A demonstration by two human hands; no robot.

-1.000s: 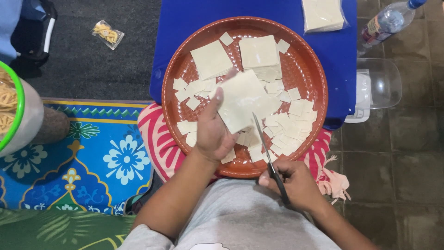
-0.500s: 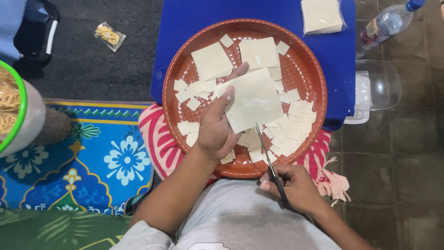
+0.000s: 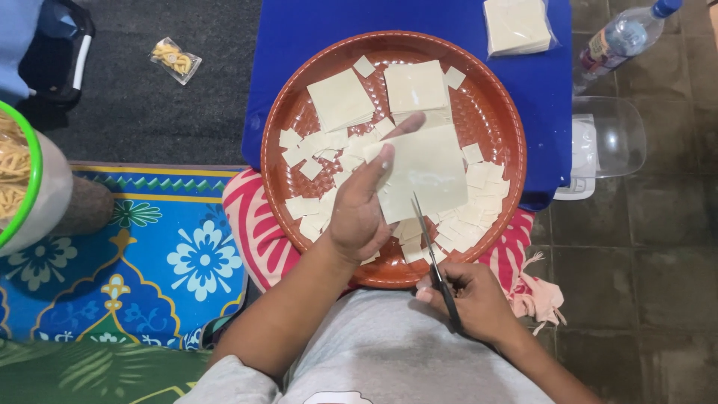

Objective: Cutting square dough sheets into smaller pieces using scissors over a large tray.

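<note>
Pinched in left hand (image 3: 359, 213): one pale square dough sheet (image 3: 428, 173), over round brown tray (image 3: 280, 123). Right hand (image 3: 467, 299) grips one pair of scissors (image 3: 434, 251), blades apart. Two whole squares, many small cut pieces (image 3: 479, 196) in tray; blue table (image 3: 299, 45), tiled floor (image 3: 651, 247).

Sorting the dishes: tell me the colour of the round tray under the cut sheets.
Reddish-brown, with a dimpled surface: the tray, seen best in the head view.

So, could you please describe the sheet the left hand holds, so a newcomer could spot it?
Find the round reddish-brown tray on the blue table. Above its centre, the left hand lifts a large pale square dough sheet; unlike the sheets lying flat, it is raised beside the scissors.
</note>
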